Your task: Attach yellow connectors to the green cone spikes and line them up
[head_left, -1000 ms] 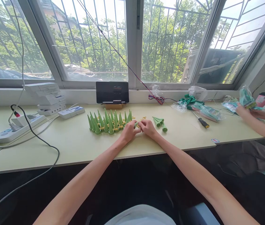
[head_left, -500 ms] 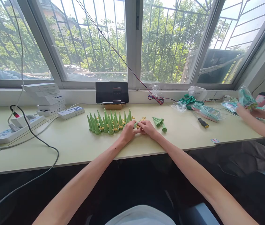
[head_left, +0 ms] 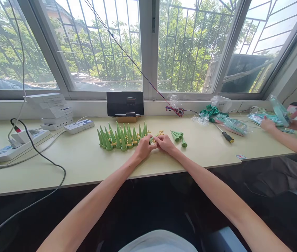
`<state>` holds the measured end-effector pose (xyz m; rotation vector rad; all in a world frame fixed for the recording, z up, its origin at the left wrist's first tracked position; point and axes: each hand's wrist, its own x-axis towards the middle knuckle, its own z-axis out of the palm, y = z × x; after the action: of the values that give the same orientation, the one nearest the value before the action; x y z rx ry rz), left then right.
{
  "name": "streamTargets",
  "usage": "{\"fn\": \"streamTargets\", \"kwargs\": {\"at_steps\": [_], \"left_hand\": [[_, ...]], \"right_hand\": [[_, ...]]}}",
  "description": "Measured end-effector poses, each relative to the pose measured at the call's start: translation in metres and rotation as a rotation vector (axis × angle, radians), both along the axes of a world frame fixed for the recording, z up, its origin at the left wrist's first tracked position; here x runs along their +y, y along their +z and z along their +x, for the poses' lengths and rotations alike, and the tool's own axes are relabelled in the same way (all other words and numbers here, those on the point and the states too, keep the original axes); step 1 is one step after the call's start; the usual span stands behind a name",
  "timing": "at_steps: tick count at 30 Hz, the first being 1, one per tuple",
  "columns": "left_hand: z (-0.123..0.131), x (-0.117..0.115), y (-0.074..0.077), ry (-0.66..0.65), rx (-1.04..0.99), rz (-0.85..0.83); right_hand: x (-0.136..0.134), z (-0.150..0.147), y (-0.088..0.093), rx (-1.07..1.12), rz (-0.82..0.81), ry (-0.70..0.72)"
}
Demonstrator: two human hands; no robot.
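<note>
Where the left hand and right hand meet: head cam has them near the middle, fingertips close together, low over a pale cream-yellow tabletop.
Left fingers: curled in, closed round a green plastic cone-like piece; only a bit of it peeks out, so can't tell its exact angle.
Right fingers: bunched up, pinching a small yellow plastic piece right by the green one. Most of that grip is hidden tbh.
Standing cones: whole bunch of pointy green plastic cones, tips up, wide ends down, just left of the left hand, little yellow bits showing low among them.
Loose cones: a few more slim green plastic cones lying on their sides, near the right hand, on its right.
Yellow pile: small yellow plastic bits just past the right fingers.
Back edge: black flat-screen tablet propped upright.
Left end: stacked white cartons, plus a long white power strip with plugs in.
Right end: black-and-yellow-handled screwdriver, then a co-worker's hand over by some teal packets in clear plastic.
</note>
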<state>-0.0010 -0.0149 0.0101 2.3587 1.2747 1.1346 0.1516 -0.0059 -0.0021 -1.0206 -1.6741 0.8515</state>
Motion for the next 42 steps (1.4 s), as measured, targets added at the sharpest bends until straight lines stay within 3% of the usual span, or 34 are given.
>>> {"fn": "streamTargets", "kwargs": {"at_steps": [13, 19, 25, 28, 34, 42], "left_hand": [[0.001, -0.0042, 0.0029, -0.024, -0.02, -0.055], [0.001, -0.0011, 0.0011, -0.02, -0.015, -0.02], [0.0007, 0.0007, -0.0004, 0.002, 0.016, 0.022], [0.0004, 0.0013, -0.0005, 0.005, 0.019, 0.031], [-0.0002, 0.0013, -0.0001, 0.0, -0.005, 0.009], [-0.0005, 0.0007, 0.0008, 0.014, -0.014, -0.016]], "right_hand": [[-0.0075, -0.0003, 0.0054, -0.132, 0.226, -0.117], [-0.0078, -0.0014, 0.0062, -0.018, 0.104, -0.031], [-0.0063, -0.0018, 0.0091, 0.194, -0.234, 0.117], [-0.0045, -0.0013, 0.0084, 0.268, -0.326, 0.166], [-0.0004, 0.0001, 0.0036, 0.306, -0.327, 0.213], [-0.0097, -0.0009, 0.0099, 0.237, -0.272, 0.24]]}}
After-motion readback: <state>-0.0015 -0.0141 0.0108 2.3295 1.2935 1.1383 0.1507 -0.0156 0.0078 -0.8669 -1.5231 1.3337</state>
